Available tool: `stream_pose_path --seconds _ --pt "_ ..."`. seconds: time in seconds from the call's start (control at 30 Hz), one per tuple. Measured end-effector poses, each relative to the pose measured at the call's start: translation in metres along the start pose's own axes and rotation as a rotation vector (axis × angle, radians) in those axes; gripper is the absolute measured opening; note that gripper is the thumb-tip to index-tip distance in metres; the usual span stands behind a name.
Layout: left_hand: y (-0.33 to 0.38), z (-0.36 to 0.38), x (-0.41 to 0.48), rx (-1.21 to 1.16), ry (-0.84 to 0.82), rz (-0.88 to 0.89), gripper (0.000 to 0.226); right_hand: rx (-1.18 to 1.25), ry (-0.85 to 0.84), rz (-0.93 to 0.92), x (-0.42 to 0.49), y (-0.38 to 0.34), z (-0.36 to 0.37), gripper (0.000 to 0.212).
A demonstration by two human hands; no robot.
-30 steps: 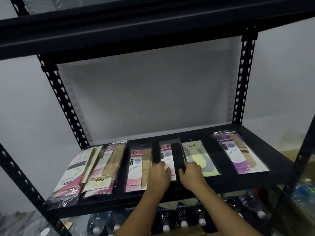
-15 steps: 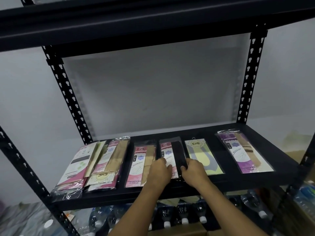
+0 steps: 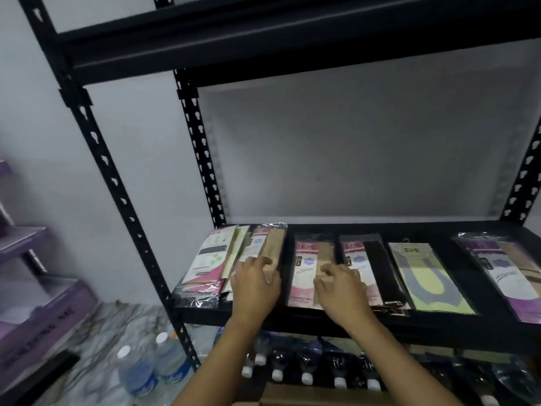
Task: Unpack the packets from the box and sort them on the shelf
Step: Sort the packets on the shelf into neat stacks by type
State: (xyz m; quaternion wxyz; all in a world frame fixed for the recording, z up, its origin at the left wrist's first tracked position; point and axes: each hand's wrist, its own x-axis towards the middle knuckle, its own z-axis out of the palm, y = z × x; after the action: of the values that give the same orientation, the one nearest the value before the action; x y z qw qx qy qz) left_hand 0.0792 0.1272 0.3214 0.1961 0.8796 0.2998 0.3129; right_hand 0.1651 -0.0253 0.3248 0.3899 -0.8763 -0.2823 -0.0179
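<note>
Packets (image 3: 427, 276) being squared up along the shelf (image 3: 439, 323) front edge

They lie side by side, from the left front corner towards the right edge. The left hand (image 3: 254, 288) rests loosely bent fingers on the tan packet (image 3: 276, 244); the right hand (image 3: 339, 288) touches the pink packet (image 3: 304, 265) likewise, neither gripping. Best to slide with flat fingertips, keeping gaps even and bottoms level with the front edge, without dragging slippery neighbours

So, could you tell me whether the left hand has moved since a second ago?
Yes. The left hand has shifted left along the shelf, from the black packet to the beige packet near the left end.
</note>
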Motion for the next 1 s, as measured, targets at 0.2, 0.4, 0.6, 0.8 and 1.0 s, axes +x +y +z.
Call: stream_pose_path --seconds 0.2,0.4,0.6,0.8,1.0 --pt "-0.079 -0.048 0.013 0.241 0.024 -0.185 0.069 0.066 -0.087 -0.073 0.001 -0.044 0.042 0.032" --pt "-0.108 -0.055 0.000 0.305 -0.155 -0.202 0.049 0.028 -0.132 -0.107 0.002 -0.067 0.067 0.031" --pt "-0.103 -0.062 -0.016 0.237 0.075 0.029 0.022 0.026 -0.152 -0.127 -0.002 -0.074 0.070 0.031" --pt "-0.095 -0.082 -0.011 -0.072 0.257 0.203 0.033 0.128 -0.120 -0.206 -0.006 -0.077 0.060 0.041" --pt "-0.056 -0.121 0.009 -0.156 0.471 0.289 0.038 0.089 -0.007 -0.432 0.000 -0.084 0.028 0.074"
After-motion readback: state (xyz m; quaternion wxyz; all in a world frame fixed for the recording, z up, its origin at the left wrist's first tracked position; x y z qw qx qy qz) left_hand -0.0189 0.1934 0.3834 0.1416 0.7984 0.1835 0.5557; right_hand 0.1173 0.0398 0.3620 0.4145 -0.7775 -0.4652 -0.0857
